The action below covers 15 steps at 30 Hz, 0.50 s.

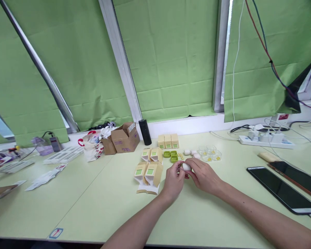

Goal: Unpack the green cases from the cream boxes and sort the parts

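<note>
My left hand (pixel 174 180) and my right hand (pixel 204 173) meet over the table, fingers closed around a small white rounded piece (pixel 186 167). A dark edge shows at its left side; the fingers hide the rest. Just beyond my hands lie small green square containers (pixel 173 158), small yellow pieces (pixel 180 155), more white rounded pieces (pixel 187 152) and several clear cups (pixel 217 156) with yellow centres. Left of my left hand stand several open tan cartons (pixel 153 172) with green labels. Three similar cartons (pixel 168 141) stand upright farther back.
A brown cardboard box (pixel 124 140) and black cylinder (pixel 144 132) stand near the wall. On the right are a tablet-like device (pixel 282 188), a phone (pixel 300 176) and a white power strip (pixel 266 141) with cables. Papers (pixel 45 178) and white trays (pixel 63 154) lie left.
</note>
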Available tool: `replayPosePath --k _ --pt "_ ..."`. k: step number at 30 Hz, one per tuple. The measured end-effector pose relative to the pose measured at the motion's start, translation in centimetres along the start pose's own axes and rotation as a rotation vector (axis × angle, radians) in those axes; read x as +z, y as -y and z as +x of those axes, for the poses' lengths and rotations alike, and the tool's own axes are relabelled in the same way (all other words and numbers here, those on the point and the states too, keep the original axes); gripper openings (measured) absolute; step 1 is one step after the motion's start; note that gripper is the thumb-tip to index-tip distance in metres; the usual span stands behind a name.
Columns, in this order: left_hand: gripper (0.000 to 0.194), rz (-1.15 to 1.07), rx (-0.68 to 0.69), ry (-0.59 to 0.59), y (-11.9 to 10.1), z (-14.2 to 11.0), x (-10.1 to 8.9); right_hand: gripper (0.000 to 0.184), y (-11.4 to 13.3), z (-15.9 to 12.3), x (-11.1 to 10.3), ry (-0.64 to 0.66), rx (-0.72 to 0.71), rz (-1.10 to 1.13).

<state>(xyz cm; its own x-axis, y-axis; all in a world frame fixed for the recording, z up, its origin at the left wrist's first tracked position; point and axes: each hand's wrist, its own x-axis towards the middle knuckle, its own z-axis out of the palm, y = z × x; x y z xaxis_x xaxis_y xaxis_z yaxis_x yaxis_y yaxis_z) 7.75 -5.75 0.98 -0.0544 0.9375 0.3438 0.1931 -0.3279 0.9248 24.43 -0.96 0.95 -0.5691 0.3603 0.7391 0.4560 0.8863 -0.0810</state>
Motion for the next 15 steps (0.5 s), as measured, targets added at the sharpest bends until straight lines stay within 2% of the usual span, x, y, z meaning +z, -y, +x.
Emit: replayPosePath --k 15 --pt "0.025 0.012 -0.035 -0.013 -0.31 -0.01 0.09 0.02 0.1 -0.11 0.38 -0.023 0.031 0.021"
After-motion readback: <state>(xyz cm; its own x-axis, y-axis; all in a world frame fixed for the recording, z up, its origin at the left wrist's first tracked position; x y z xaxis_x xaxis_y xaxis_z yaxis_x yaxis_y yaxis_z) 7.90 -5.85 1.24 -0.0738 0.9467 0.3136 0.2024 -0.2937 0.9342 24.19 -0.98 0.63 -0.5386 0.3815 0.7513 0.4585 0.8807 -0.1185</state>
